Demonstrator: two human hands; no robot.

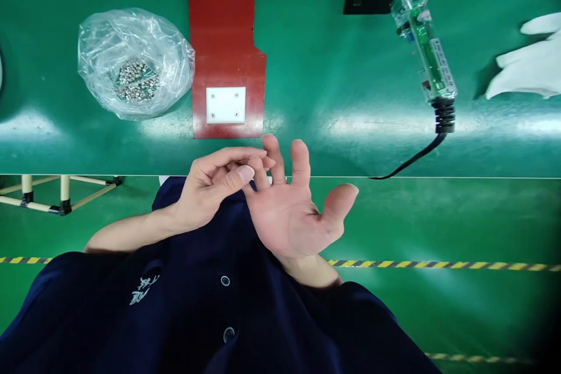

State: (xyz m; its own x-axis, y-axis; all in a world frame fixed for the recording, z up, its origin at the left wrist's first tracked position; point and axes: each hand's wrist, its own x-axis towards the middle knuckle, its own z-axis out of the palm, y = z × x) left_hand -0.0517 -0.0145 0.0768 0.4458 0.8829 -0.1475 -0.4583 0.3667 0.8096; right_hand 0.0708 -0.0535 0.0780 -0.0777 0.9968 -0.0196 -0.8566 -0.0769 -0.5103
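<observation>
On my head feed, right hand is palm up, bare, wrist low and close to the navy shirt, fingers pointing away from the body; thumb sticks out to the right, index and middle stand apart and roughly straight, so I mark it open, palm bare. Left hand comes in from the left, forearm slanting up and inward, back of the hand turned outward, fingers bent, thumb and fingertips closed on the right hand's fingers at the little-finger side; can't tell if anything tiny sits in that pinch. Both hands are at the near edge of the green table, just short of the red board. On that board's near end lies the white plate, a round fastener or hole at each corner, neither hand touching it. Left of the board, right beside it, I get a clear plastic bag with small metal parts inside. Over to the right, a clear-bodied power tool lies angled, black cord running over the edge; white glove farther right.
</observation>
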